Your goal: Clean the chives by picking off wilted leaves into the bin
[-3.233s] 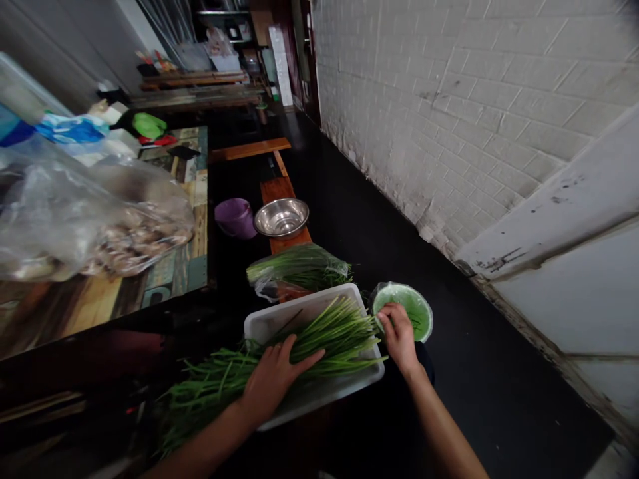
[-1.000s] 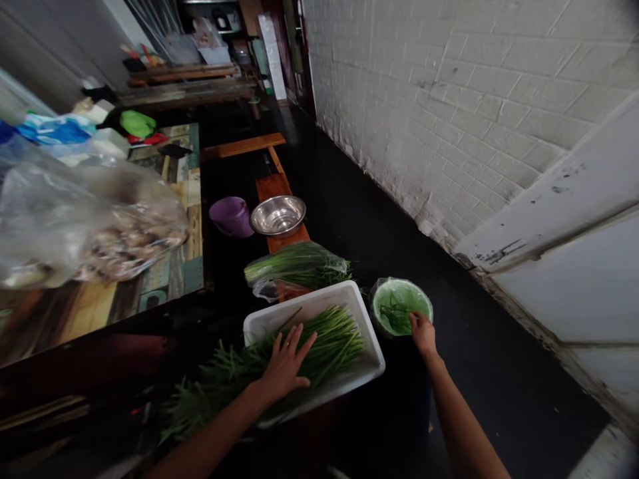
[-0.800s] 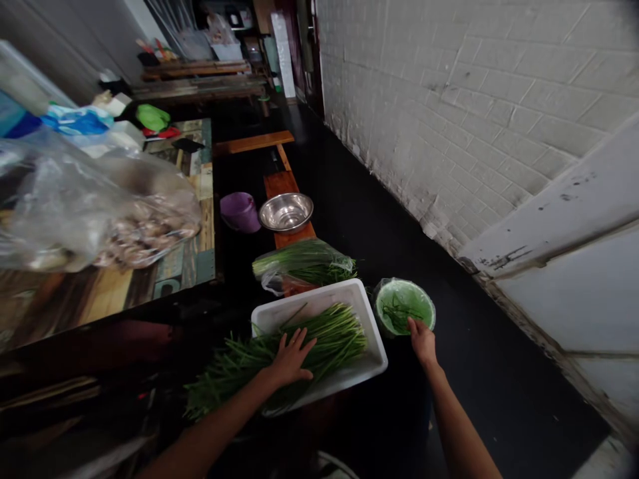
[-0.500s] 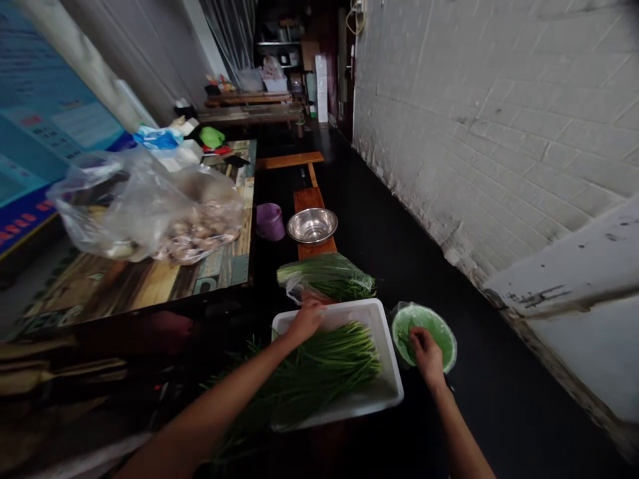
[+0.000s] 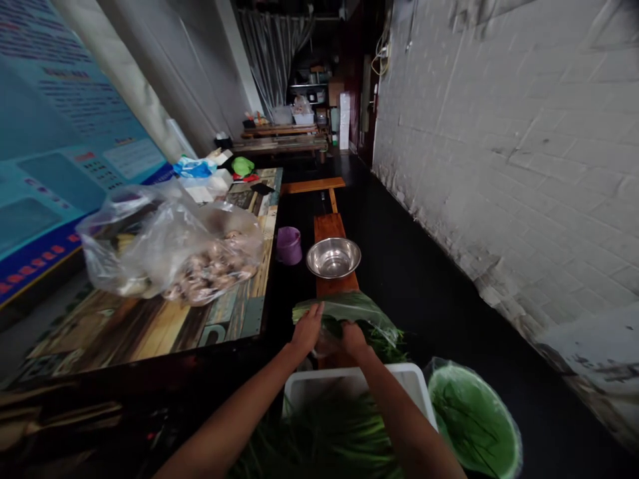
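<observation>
A clear plastic bag [image 5: 362, 307] of green chives lies on the bench beyond the tray, both hands at its near edge. My left hand [image 5: 307, 329] grips the bag's left end, fingers pointing away from me. My right hand [image 5: 353, 338] has its fingers curled on the bag's near side, fingertips partly hidden. Beneath my forearms is a white plastic tray [image 5: 426, 392] with loose chives [image 5: 319, 432] in it, dark and blurred. At the tray's right stands a green bin [image 5: 466, 412] with a clear liner and a few green scraps inside.
A steel bowl [image 5: 333, 258] sits on the wooden bench [image 5: 329, 227], with a purple bucket [image 5: 289, 245] to its left. On the patterned table [image 5: 164, 326] rests a clear bag of brown, mushroom-like pieces [image 5: 214, 266]. A grey block wall [image 5: 499, 166] runs along the right.
My right hand has left the green bin and moved left to the bag of chives. My left hand has shifted forward from the tray's far rim onto the bag. The camera view has tilted up.
</observation>
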Demonstrator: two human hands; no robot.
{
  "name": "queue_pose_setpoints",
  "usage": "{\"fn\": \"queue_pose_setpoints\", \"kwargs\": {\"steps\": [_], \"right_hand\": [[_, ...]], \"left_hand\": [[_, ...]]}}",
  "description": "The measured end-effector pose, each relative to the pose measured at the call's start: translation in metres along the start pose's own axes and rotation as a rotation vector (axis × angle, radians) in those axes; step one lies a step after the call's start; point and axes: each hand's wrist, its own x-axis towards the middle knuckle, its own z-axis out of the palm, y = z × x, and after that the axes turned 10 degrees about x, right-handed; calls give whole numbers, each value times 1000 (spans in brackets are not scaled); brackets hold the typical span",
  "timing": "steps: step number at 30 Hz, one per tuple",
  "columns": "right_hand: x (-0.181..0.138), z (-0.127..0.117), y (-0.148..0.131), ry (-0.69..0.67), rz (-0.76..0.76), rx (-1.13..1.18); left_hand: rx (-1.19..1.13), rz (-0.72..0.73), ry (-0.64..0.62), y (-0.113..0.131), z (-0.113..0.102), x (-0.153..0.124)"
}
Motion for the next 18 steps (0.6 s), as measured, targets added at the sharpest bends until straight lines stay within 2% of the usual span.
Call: {"fn": "queue_pose_setpoints", "kwargs": {"steps": [5,10,14,18], "right_hand": [[29,25,-8,-21,50,-128],[37,25,-10,-29,53,-214],[24,5,-12,-8,43,-237],[-1,-38,1,33,-16,-229]], "left_hand": [[5,2,23,-3,14,6],[15,-36,8,-5,27,19],[18,-88,-42,-17,32,18],[-48,-135,-74,-31,38,13]]}}
